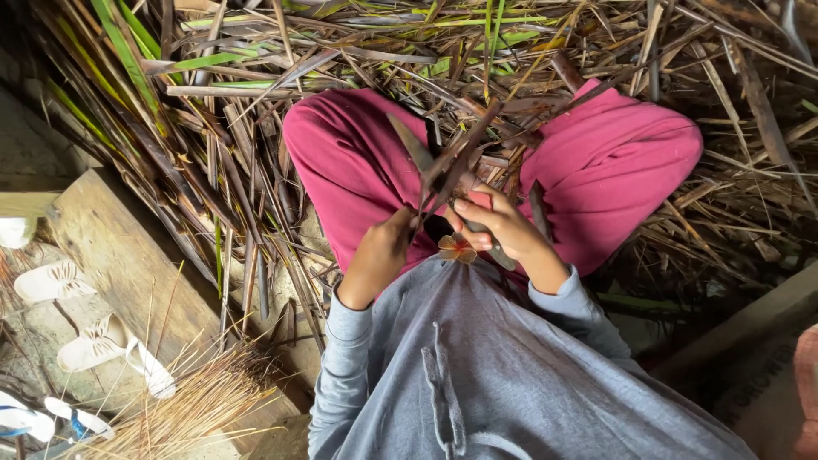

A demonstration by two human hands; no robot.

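1. Nearest, the left hand (381, 255) is closed around the lower end of a knife (414, 153), just left of the dry leaf strip (464, 158).
2. The right hand (503, 230) pinches that strip, fingers curled shut, just right of the blade.
3. Left of the strip and nearer, a bundle of thin stripped ribs (192, 400) lies finished, by my judgement.
4. Beyond the strip, a large heap of unstripped leaves (409, 51) remains.
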